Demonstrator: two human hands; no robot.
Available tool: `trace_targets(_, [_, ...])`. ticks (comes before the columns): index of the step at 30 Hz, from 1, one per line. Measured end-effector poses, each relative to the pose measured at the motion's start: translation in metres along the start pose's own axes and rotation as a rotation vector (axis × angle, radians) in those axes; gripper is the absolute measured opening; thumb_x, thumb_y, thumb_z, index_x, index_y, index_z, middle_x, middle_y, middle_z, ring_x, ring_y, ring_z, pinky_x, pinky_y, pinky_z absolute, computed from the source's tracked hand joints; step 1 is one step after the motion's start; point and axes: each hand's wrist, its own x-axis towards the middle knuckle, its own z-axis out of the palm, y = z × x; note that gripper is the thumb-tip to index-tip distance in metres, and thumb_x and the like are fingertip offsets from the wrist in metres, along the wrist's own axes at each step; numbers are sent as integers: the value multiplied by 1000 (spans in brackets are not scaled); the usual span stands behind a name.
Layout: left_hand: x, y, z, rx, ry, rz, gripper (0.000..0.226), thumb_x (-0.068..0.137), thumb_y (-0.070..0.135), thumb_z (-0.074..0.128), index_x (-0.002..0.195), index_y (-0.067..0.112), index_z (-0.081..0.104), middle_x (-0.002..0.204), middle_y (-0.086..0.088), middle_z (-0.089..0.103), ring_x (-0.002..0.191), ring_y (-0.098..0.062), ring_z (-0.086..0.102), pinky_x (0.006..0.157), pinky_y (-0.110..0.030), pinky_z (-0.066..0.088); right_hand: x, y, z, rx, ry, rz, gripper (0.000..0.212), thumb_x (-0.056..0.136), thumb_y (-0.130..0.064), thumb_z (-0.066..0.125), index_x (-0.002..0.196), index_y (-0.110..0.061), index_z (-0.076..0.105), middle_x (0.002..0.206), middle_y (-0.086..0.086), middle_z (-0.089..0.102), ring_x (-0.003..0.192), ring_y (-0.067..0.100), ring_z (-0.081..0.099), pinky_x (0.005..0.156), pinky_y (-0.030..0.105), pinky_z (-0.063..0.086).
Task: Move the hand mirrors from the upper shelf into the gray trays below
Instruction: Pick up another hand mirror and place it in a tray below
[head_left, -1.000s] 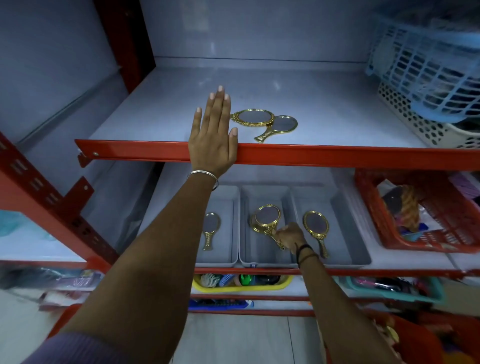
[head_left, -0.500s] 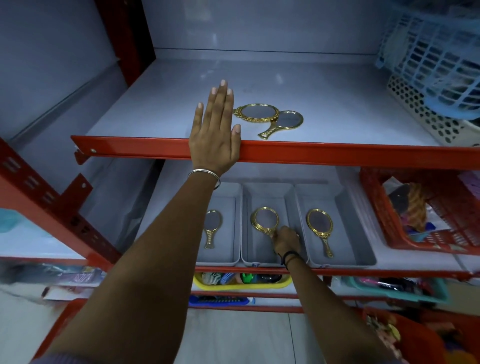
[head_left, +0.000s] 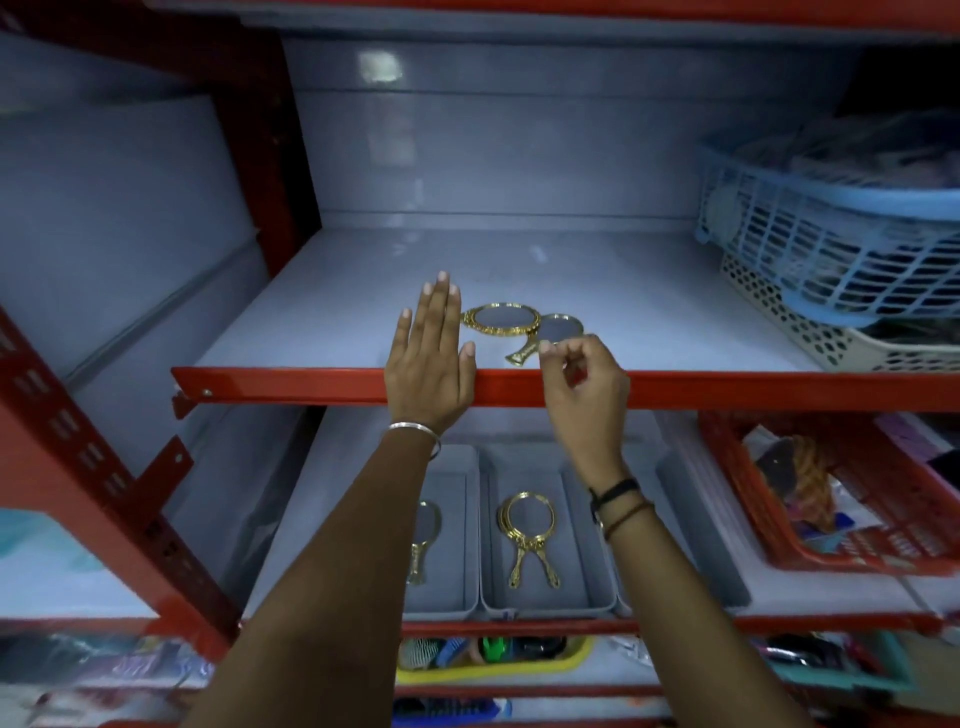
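Two gold-framed hand mirrors lie on the upper shelf: an oval one and a round one whose handle points at the red front rail. My left hand rests flat on the rail, fingers apart, just left of the oval mirror. My right hand hovers at the rail with thumb and fingers curled, holding nothing, right beside the round mirror. Below, the middle gray tray holds two stacked gold mirrors. The left gray tray holds one mirror, partly behind my left arm. My right arm hides most of the right tray.
A blue basket sits on a white perforated one at the upper shelf's right end. A red basket of goods stands right of the trays. A yellow tray with combs lies one shelf lower. Red uprights frame the left side.
My right hand let go of a mirror in the middle tray and rose to the upper shelf's rail, beside the round mirror. The left hand stayed on the rail.
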Motion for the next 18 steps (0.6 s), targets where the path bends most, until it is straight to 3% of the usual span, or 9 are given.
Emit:
trace_targets(5, [-1, -1, 1, -2, -21, 3, 62, 89, 30, 32, 146, 5, 27, 155, -10, 31, 143, -18, 22, 120, -22, -7, 56, -3, 29, -559, -237, 228, 35, 87, -39, 55, 95, -7, 63, 102, 12, 70, 93, 32, 64, 65, 29, 40])
trace_targets(11, [1, -2, 2, -4, -4, 21, 62, 88, 30, 32, 145, 5, 30, 153, -10, 34, 142, -17, 20, 119, -26, 0, 82, -11, 45, -768, -524, 380, 53, 71, -52, 73, 105, -12, 65, 108, 5, 69, 103, 25, 64, 71, 27, 41])
trace_targets(13, [1, -3, 3, -7, 0, 24, 62, 88, 30, 32, 144, 5, 30, 153, -10, 34, 142, -17, 21, 118, -26, 0, 83, -9, 44, -818, -548, 415, 47, 75, -48, 71, 104, -12, 65, 103, 2, 68, 102, 24, 64, 70, 27, 41])
trace_targets(16, [1, -4, 4, -15, -5, 26, 62, 88, 30, 33, 145, 5, 30, 153, -10, 34, 142, -18, 21, 119, -26, 0, 87, -7, 41, -853, -513, 449, 24, 86, -23, 61, 107, -11, 66, 104, 4, 67, 102, 23, 64, 70, 26, 41])
trace_targets(18, [1, -4, 4, -19, -9, 27, 62, 88, 31, 33, 145, 6, 30, 153, -10, 33, 143, -18, 22, 119, -26, 0, 91, -7, 40, -848, -472, 463, 20, 89, -12, 53, 103, -9, 66, 92, 4, 65, 97, 25, 64, 70, 27, 40])
